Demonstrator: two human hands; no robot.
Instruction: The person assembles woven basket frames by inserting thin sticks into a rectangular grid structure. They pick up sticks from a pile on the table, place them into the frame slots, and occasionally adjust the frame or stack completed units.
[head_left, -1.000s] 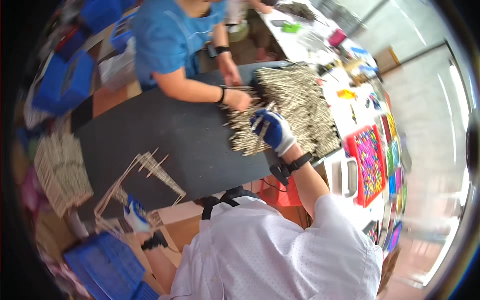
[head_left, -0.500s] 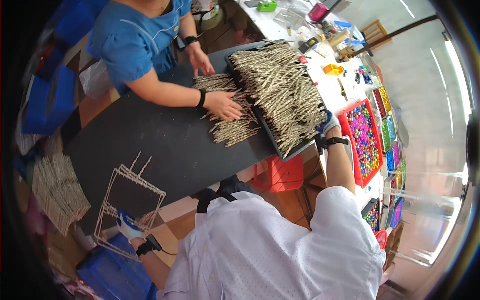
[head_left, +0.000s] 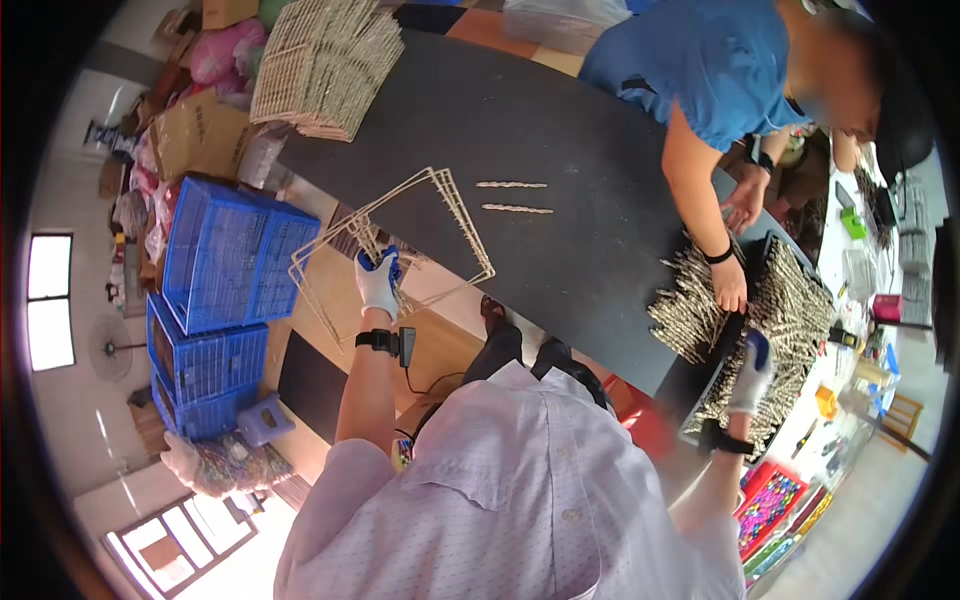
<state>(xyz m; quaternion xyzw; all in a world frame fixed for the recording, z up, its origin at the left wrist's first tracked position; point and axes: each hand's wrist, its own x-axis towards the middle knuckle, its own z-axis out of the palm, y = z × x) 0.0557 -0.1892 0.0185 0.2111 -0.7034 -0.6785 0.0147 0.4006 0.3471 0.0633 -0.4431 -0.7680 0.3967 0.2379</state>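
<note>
My left hand (head_left: 378, 285), in a white and blue glove, is closed on a light rectangular frame (head_left: 462, 222) of thin twisted sticks, with shorter sticks across it. The frame is held up by the table's near left edge. Two loose twisted sticks (head_left: 516, 209) lie apart on the black table (head_left: 590, 280), beyond the frame. To the right, my gloved right hand (head_left: 752, 372) is over a dark tray (head_left: 706, 394) heaped with twisted sticks (head_left: 795, 300). Motion smears its fingers, so its hold cannot be made out.
Across the table a person in blue (head_left: 700, 70) has a hand on a loose pile of sticks (head_left: 685, 305) beside the tray. Stacked frames (head_left: 325, 65) stand at the far left. Blue crates (head_left: 235, 255) are on my left; a red bead tray (head_left: 770, 505) is at lower right.
The view has swung left. My right hand has moved from the tray's edge to over the sticks. The frame in my left hand is now clear of the two loose sticks.
</note>
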